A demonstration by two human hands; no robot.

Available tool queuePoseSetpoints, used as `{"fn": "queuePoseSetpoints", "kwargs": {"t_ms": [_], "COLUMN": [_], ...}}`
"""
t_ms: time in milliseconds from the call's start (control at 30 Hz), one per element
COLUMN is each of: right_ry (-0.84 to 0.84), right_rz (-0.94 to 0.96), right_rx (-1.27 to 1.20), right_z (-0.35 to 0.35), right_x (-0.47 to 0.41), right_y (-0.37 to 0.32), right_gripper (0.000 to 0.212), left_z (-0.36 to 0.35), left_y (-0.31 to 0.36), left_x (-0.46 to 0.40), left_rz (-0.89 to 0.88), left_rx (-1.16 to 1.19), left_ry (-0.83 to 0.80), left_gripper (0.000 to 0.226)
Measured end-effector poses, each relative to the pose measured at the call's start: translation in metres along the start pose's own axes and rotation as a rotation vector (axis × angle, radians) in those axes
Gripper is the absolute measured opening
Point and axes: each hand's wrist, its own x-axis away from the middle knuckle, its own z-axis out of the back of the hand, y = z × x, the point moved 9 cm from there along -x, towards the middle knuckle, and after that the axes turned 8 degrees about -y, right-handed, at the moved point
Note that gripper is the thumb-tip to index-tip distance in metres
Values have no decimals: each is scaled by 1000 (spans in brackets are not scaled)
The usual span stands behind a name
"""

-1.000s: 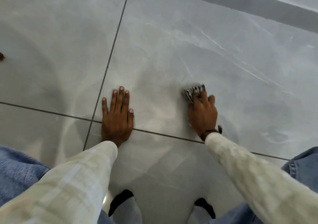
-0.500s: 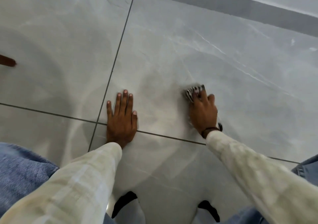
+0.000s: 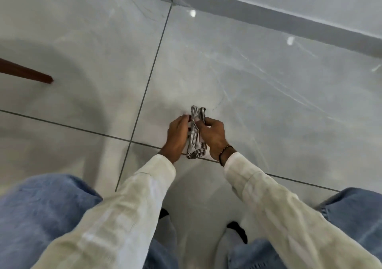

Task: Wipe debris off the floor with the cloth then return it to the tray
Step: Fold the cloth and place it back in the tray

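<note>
A black-and-white patterned cloth (image 3: 195, 136) hangs bunched between both my hands, lifted off the grey marble floor tiles (image 3: 258, 95). My left hand (image 3: 176, 136) grips its left side and my right hand (image 3: 214, 137), with a dark bracelet at the wrist, grips its right side. The cloth's upper end sticks up past my fingers and its lower end droops near my wrists. No tray is in view. I cannot make out any debris on the tiles.
A brown wooden furniture leg (image 3: 26, 73) reaches in from the left edge. A grey skirting board (image 3: 268, 18) and white wall run along the top right. My knees in blue jeans and my feet in socks (image 3: 237, 230) fill the bottom.
My left hand has left the floor and joined the right. Both now hold the cloth, raised off the tile. The view has pulled back, showing more wall and furniture leg.
</note>
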Motion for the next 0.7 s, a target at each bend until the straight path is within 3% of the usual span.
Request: {"fn": "queuePoseSetpoints", "kwargs": {"t_ms": [133,267,433,567,700], "right_ry": [-148,-229,-207,5,-6], "right_rz": [-100,-174,-216,-57,158], "right_rx": [-152,-148,-166,131,407], "right_z": [-1,7,20,42,26], "right_x": [70,147,242,293,326], "right_y": [-51,-113,-190,-251,-307], "right_gripper": [23,25,23,28,35], "left_z": [-22,-18,-3,24,51], "left_y": [38,91,157,189,217], "left_x": [63,137,241,312,360], "left_rz": [134,151,187,303,231], "left_rx": [334,323,377,433,402], "left_ry": [-36,-18,75,209,228], "left_gripper": [44,22,18,34,32]}}
